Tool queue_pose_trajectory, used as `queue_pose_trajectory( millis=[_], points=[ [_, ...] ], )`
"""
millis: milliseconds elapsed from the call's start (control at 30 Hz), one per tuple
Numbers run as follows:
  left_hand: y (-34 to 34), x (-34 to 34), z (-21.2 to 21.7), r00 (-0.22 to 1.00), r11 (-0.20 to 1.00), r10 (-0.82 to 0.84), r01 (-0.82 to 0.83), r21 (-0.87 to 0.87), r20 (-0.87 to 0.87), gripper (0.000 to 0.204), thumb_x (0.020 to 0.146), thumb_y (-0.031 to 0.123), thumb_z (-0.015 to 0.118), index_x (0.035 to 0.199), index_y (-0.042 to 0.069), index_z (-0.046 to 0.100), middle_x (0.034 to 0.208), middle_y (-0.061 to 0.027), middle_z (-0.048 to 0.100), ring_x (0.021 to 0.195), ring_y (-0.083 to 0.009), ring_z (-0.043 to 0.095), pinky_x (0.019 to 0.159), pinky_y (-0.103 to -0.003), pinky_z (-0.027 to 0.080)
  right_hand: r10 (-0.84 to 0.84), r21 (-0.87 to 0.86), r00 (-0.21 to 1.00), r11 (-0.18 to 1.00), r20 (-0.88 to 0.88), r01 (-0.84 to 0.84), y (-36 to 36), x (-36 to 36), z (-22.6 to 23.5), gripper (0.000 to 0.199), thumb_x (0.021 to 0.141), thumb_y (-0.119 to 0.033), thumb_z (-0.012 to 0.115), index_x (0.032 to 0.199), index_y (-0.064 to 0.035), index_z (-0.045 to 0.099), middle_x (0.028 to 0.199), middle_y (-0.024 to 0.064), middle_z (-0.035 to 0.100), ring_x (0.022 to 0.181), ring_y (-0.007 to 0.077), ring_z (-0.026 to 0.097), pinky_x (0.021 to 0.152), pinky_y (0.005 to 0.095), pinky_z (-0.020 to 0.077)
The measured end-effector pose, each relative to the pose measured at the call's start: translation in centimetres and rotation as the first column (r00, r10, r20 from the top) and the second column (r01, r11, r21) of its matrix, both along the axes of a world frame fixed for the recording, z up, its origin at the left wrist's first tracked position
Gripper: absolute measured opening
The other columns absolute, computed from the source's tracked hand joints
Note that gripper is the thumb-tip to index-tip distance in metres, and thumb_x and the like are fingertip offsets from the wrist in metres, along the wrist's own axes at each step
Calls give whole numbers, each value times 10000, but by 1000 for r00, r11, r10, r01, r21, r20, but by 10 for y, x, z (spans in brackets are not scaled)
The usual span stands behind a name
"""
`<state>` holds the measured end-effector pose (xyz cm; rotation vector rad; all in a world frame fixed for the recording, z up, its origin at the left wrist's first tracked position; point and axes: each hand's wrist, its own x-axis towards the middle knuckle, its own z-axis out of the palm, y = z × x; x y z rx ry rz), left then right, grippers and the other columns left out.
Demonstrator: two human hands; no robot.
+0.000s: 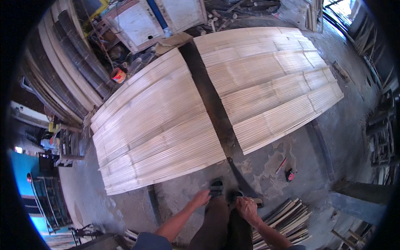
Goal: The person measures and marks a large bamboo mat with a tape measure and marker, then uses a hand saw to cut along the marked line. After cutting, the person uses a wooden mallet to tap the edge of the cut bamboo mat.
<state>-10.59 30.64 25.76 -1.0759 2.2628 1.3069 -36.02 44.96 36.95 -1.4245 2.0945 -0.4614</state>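
two bare hands are low by the person's feet, apart from each other. the left hand (203, 197) has its fingers curled, just beside the left sandal (216, 188); i cannot tell whether they close on anything. the right hand (248, 207) bunches its fingers near the other foot, and whether something small sits between them i cannot tell. a bundle of thin strips (287, 218) lies beside the right forearm. farther forward on the floor are a red and black tape measure (289, 175) and, near it, a slim red stick (281, 164). beyond the feet spread the slatted left panel (160, 121) and right panel (271, 83), both pale and lying flat, with a dark band (214, 102) between them. past the left panel's far edge stands an orange-red pot (118, 75), near thick bamboo poles (79, 54).
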Motion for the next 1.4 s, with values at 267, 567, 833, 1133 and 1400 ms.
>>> queue_pose_trajectory(
  millis=[267, 567, 833, 1133, 1400],
  points=[
    [149, 232, 156, 964, 981, 167, -184, 64, 209, 276, 884, 280, 604, 1001, 34, 648, 960, -228, 666, 909, -413, 631, 817, -507, 476, 67, -175, 982, 980, -175, -98, 68, 57, 15, 166, 855, -227, 633, 902, -67, 629, 825, 206, 630, 811, 407, 627, 708, 498, 507],
    [53, 159, 62, -491, -638, 764, -479, 603, 419, 506, 985, 341, 587, 1378, 75, 412, 1234, -172, 545, 1098, -281, 573, 978, -390, 509, -90, -48, 996, 995, 2, 90, 11, 94, -108, 217, 857, -191, 657, 1028, -57, 648, 892, 188, 644, 876, 408, 619, 759, 501, 500],
    [-82, 53, -120, -514, -731, 664, -298, 613, 543, 1094, 850, 558, 700, 1566, 88, 20, 1530, -165, 301, 1385, -303, 373, 1159, -452, 302, -235, -44, 960, 972, -155, 231, -125, 59, -275, 838, 852, -323, 724, 1461, 64, 299, 1462, 282, 399, 1281, 508, 420, 1077, 521, 354],
    [-122, 22, -153, -539, -735, 651, -272, 621, 534, 453, 897, 380, 719, 1232, 114, 569, 1182, -53, 606, 1073, -207, 566, 915, -381, 495, -485, 94, 397, 717, 779, 690, -156, 37, -384, 567, 832, -258, 740, 1286, -13, 505, 1168, 167, 585, 1072, 351, 562, 930, 427, 456],
    [-184, 90, -17, -492, -554, 801, -395, 733, 340, 396, 931, 327, 684, 1209, 61, 588, 1173, -79, 635, 1075, -204, 588, 891, -369, 524, -481, 167, 835, 876, 268, 451, -210, 67, -170, 494, 839, -170, 732, 1256, 3, 531, 1102, 202, 645, 931, 345, 666, 756, 373, 531]
  ],
)
